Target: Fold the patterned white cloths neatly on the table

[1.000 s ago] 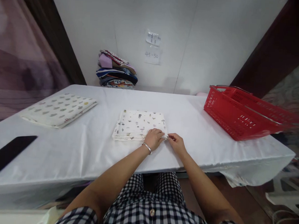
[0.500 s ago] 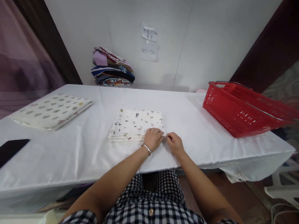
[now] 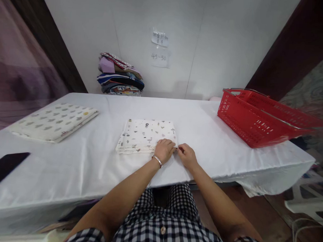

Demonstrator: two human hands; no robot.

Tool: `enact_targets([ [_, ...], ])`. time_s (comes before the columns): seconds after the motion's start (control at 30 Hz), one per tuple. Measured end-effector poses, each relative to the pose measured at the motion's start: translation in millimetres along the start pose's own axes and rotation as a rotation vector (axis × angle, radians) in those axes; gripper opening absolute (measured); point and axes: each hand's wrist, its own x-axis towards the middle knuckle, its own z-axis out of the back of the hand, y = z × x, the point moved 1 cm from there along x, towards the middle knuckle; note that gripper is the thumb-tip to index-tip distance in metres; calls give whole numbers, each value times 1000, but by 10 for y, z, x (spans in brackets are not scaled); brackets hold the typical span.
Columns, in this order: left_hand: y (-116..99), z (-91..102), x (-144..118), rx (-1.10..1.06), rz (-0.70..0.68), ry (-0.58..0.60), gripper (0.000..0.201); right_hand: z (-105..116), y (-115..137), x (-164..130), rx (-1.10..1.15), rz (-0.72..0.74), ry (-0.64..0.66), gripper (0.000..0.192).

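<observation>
A folded white cloth with small printed figures lies flat on the white-covered table in front of me. My left hand, with a silver bracelet on the wrist, rests fingers-down on the cloth's near right corner. My right hand sits just right of it and pinches the same corner's edge. The two hands almost touch.
A second folded patterned cloth lies at the far left. A red plastic basket stands at the right end of the table. A stack of folded fabrics rests against the back wall. A black flat object lies at the left edge.
Both hands stay at the cloth's near right corner with only slight finger shifts. The view has drifted a little as my head moved.
</observation>
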Motion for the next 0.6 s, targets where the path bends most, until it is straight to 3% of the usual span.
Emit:
enact_targets([
  [0.6, 33, 33, -6, -25, -59, 6, 19, -28, -32, 19, -43, 52, -36, 13],
])
